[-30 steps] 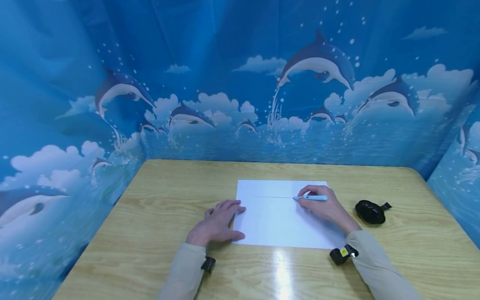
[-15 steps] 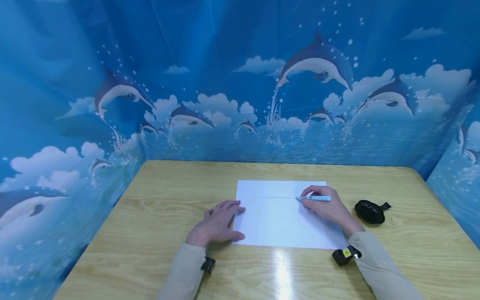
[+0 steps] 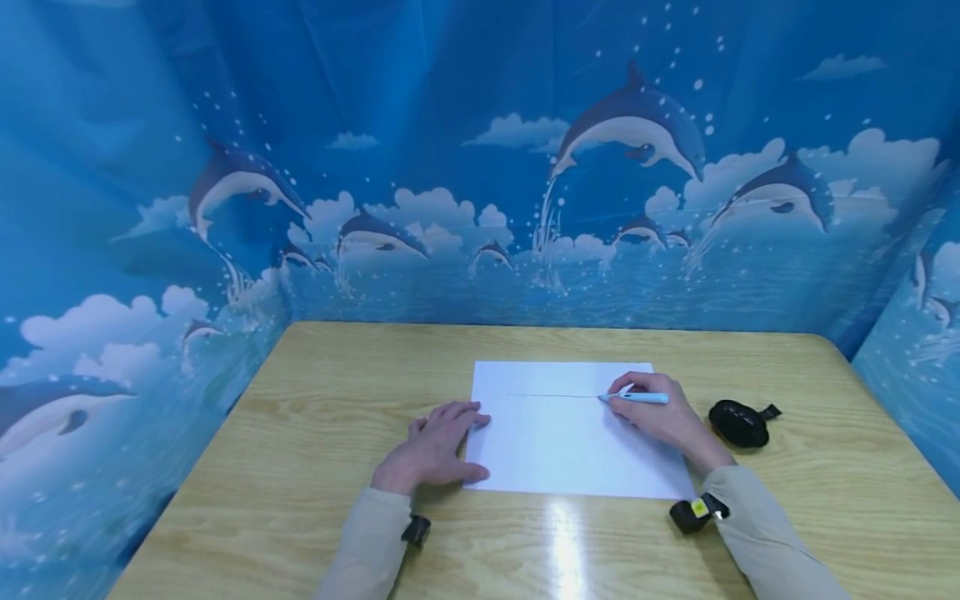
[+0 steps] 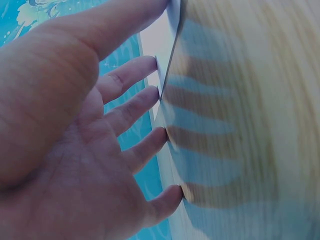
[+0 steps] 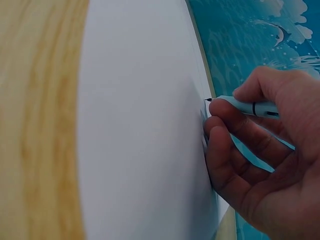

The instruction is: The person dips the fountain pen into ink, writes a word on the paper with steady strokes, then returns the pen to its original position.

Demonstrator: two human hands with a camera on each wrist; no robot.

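Note:
A white sheet of paper (image 3: 547,450) lies on the wooden table. Across its upper part runs a thin, nearly level line (image 3: 555,395). My right hand (image 3: 660,412) pinches a light blue pen (image 3: 645,398) between thumb and fingers, its tip on the paper at the line's right end. In the right wrist view, the dark nib of the pen (image 5: 250,107) meets the sheet, and the other fingers curl beneath. My left hand (image 3: 435,450) is spread at the paper's left edge; some fingertips touch the sheet and others the table, as the left wrist view (image 4: 85,140) shows.
A shiny black oval object with a small tab (image 3: 739,423) lies right of the paper on the table (image 3: 337,375). A blue dolphin-print curtain (image 3: 450,283) hangs behind and beside the table. Each wrist wears a small black camera.
My right hand has slid a little to the right with the pen, and the drawn line is longer at its right end. My left hand stays in place.

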